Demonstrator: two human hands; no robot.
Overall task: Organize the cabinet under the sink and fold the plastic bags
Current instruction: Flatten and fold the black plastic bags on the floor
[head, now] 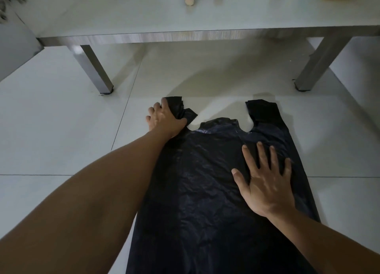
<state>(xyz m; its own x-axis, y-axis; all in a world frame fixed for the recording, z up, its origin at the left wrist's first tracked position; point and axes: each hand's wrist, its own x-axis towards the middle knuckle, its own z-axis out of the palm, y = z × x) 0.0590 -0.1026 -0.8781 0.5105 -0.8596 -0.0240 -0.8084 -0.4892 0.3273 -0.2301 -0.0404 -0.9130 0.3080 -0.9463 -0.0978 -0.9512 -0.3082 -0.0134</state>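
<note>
Black plastic bag (197, 181) flat on floor (handles far end): R hand (265, 181) spread pressing it, L hand (164, 119) gripping handle.

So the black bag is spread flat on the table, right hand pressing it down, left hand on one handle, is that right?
Not quite. The head view shows the black bag spread on the floor, in front of the table. The right hand presses it flat; the left hand is on one handle.

No readable text, labels or numbers anywhere.
</note>
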